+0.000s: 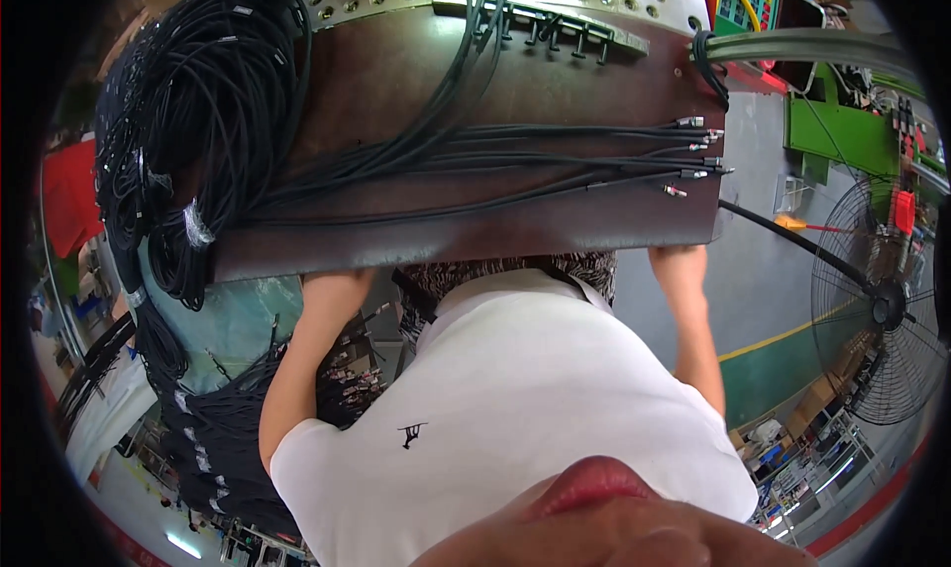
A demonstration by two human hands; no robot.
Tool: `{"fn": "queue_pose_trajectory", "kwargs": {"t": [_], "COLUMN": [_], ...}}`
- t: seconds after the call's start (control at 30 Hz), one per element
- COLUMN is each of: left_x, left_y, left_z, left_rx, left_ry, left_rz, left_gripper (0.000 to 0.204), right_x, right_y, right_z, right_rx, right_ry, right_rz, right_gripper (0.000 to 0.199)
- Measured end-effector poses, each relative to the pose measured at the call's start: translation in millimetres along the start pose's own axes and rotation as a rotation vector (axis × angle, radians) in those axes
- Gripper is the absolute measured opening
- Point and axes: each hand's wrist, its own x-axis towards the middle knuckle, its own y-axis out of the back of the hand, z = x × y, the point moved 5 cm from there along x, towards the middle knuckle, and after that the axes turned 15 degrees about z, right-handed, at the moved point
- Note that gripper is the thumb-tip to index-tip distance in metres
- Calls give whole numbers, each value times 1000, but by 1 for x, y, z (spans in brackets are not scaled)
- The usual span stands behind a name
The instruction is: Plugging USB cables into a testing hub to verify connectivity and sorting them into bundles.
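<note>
Bare forearms are pointing toward twelve o'clock, the left hand lying at nine, the right hand at three, fingers hidden.

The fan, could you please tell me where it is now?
In the head view, the fan is at the far right, beyond the brown table and the person's right hand, below the green panel.

Just a white tee with short sleeves, little black figure on it, and busy black-and-white patterned bottoms.
</note>
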Motion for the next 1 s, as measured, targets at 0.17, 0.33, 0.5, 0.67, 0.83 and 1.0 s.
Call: {"fn": "queue_pose_trajectory", "kwargs": {"t": [0.17,0.33,0.5,0.67,0.83,1.0], "left_x": [14,80,95,92,118,125], "left_y": [49,61,47,55,59,64], "left_z": [106,185,157,141,147,153], "left_rx": [-653,-271,1,197,61,27], "left_ry": [-409,-840,-515,-599,-677,-715], "left_rz": [-452,234,318,431,456,478], "left_gripper": [42,75,92,67,39,26], "right_x": [53,184,200,222,191,120], "right_y": [92,84,65,46,108,115], "right_z": [-72,-134,-149,-74,-105,26], "right_rx": [786,178,335,453,369,561], "right_ry": [371,686,774,275,675,21], "right_rz": [-647,617,459,341,708,712], "right_gripper": [28,37,57,30,29,29]}}
